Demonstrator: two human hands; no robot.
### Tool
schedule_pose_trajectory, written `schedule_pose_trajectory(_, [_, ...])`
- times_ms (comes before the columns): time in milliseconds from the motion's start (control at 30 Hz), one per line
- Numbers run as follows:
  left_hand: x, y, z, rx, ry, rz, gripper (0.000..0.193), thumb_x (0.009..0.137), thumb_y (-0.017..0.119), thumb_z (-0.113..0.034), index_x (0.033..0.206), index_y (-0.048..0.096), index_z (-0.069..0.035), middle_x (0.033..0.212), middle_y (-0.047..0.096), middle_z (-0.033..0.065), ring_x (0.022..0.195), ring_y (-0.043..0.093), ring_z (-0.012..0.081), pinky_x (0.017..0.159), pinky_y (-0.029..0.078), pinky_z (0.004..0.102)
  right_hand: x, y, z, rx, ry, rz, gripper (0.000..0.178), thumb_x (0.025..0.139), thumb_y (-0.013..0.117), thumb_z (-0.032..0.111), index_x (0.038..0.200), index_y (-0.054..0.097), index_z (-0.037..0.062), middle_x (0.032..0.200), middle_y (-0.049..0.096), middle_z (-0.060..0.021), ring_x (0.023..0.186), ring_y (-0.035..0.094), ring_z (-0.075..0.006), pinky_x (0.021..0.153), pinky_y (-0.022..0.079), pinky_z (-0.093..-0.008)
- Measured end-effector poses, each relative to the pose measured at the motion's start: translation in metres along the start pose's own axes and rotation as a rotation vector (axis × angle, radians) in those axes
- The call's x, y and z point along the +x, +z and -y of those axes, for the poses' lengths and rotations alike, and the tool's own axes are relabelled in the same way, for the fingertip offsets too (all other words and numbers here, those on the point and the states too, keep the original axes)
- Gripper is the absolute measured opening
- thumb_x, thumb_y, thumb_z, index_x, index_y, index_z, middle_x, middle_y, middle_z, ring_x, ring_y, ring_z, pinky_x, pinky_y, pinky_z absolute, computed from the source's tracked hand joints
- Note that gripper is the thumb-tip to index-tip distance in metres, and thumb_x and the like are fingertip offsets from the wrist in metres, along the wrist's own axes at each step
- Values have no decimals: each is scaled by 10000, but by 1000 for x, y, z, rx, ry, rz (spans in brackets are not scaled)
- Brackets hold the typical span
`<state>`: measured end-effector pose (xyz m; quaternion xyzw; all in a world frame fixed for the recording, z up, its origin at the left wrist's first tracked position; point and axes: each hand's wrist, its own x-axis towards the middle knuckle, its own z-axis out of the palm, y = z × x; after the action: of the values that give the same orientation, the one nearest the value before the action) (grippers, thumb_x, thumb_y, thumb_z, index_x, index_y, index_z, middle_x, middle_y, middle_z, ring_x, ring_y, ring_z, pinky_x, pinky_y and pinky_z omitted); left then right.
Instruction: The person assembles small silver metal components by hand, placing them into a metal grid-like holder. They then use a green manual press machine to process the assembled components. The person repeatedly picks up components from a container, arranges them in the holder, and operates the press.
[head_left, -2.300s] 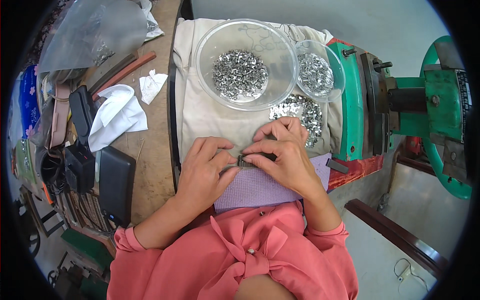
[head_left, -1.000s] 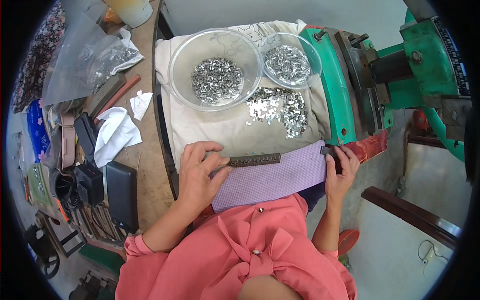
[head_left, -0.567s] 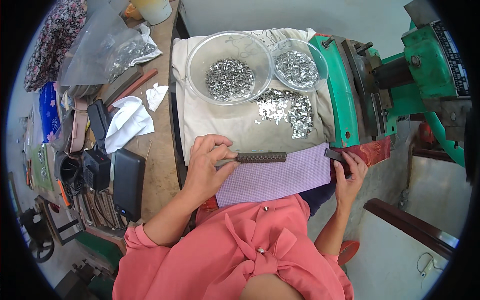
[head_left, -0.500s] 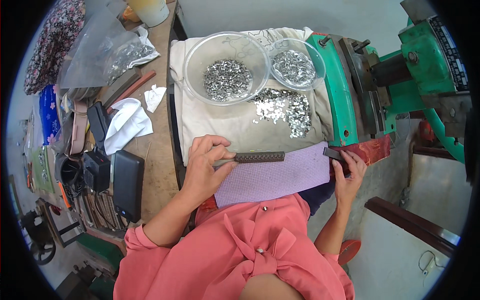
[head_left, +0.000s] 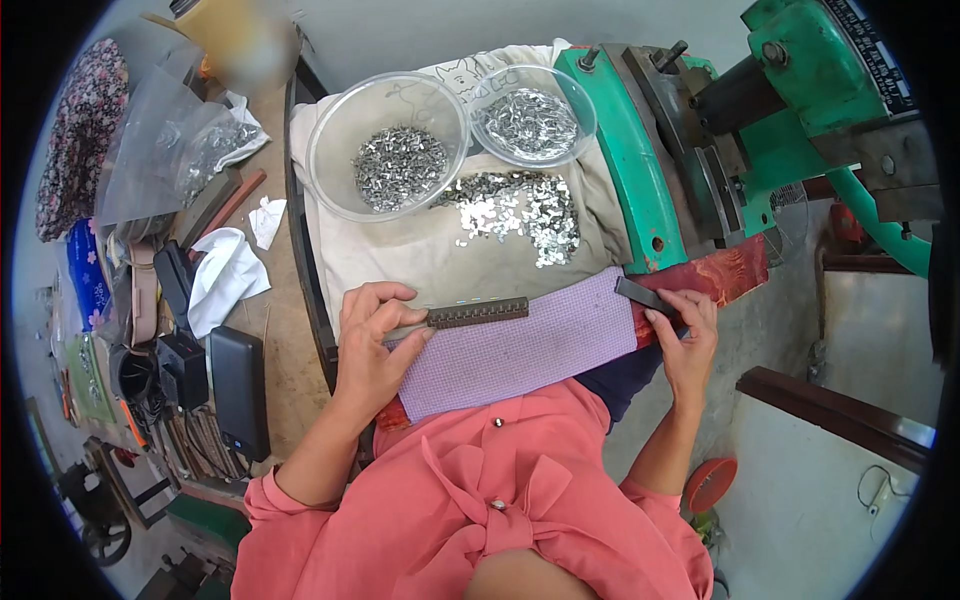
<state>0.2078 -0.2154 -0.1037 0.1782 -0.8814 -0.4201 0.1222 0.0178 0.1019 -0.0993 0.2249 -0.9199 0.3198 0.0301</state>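
My left hand (head_left: 372, 350) pinches the near end of a dark slotted metal bar (head_left: 480, 312) between thumb and fingers. The bar points to the right, above a purple woven cloth (head_left: 510, 350) spread over my lap. At the cloth's right end my right hand (head_left: 688, 345) grips a short, dark, flat block (head_left: 640, 293) by one end. Beyond the bar, small shiny metal pieces (head_left: 555, 225) lie loose on a beige cloth (head_left: 370, 262). Two clear plastic bowls, a larger one (head_left: 322, 190) and a smaller one (head_left: 590, 120), hold many more such small parts.
A green machine (head_left: 625, 170) with bolts and a metal vise-like bed stands to the right. On the wooden bench (head_left: 300, 400) at left lie a black power bank (head_left: 238, 390), a white cloth (head_left: 228, 280) and a plastic bag (head_left: 150, 150). A red basin (head_left: 712, 483) sits on the floor.
The whole view has shifted and turned slightly, so the bowls and bench appear further left. Both hands keep their grips on the slotted bar and the block.
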Motion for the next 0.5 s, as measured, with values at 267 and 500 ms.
schedule_pose_trajectory(267, [-1, 1, -1, 29, -16, -8, 210, 714, 795, -56, 897, 692, -61, 1138, 623, 86, 1067, 525, 290, 939, 399, 398, 0, 0, -5, -1, -27, 3, 308, 743, 811, 78, 1044, 747, 63, 961, 623, -76, 922, 563, -237, 769, 463, -335])
schedule_pose_trajectory(500, [-1, 2, -2, 38, -14, -9, 219, 713, 796, -59, 905, 691, -65, 1141, 623, 85, 1069, 523, 293, 937, 399, 399, 1, -1, -6, 5, -29, 10, 303, 742, 808, 70, 1039, 749, 62, 954, 622, -82, 923, 565, -242, 779, 461, -343])
